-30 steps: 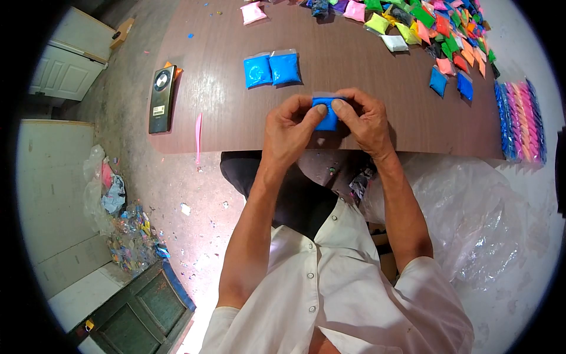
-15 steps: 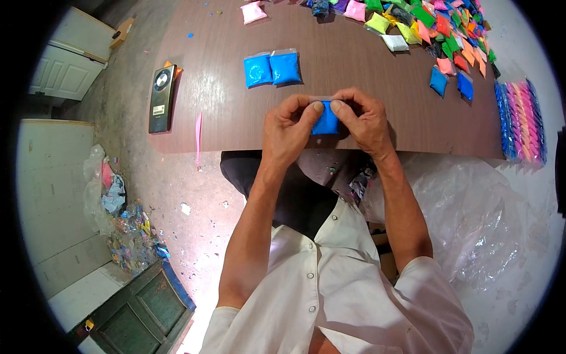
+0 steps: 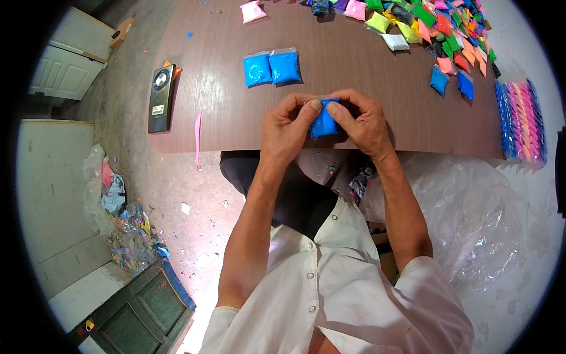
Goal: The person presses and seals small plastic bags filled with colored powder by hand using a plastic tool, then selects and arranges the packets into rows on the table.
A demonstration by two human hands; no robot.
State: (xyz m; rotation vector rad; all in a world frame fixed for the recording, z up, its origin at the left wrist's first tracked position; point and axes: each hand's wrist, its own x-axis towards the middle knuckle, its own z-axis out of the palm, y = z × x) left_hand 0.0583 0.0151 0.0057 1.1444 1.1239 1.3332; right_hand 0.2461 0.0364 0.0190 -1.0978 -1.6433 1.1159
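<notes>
Near the front edge of the brown table (image 3: 218, 130), a small blue packet (image 3: 324, 123) hangs between both hands. My left hand (image 3: 290, 125) pinches its top edge on the left with thumb and fingers. On the right side of the same top edge, my right hand (image 3: 359, 121) grips it, the thumb lying over the front. Just beyond the hands, a blue packet (image 3: 257, 70) and another blue packet (image 3: 285, 66) lie side by side, their edges touching.
A phone (image 3: 160, 99) and a pink strip (image 3: 198, 137) lie at the left. Many colourful packets (image 3: 421, 15) are piled at the back right. Bundled braided packs (image 3: 521, 121) sit at the right edge. A pink packet (image 3: 252, 12) lies at the back.
The held blue packet has tilted slightly, its lower part shifted a little left and down. The thumbs have moved slightly on its top edge.
</notes>
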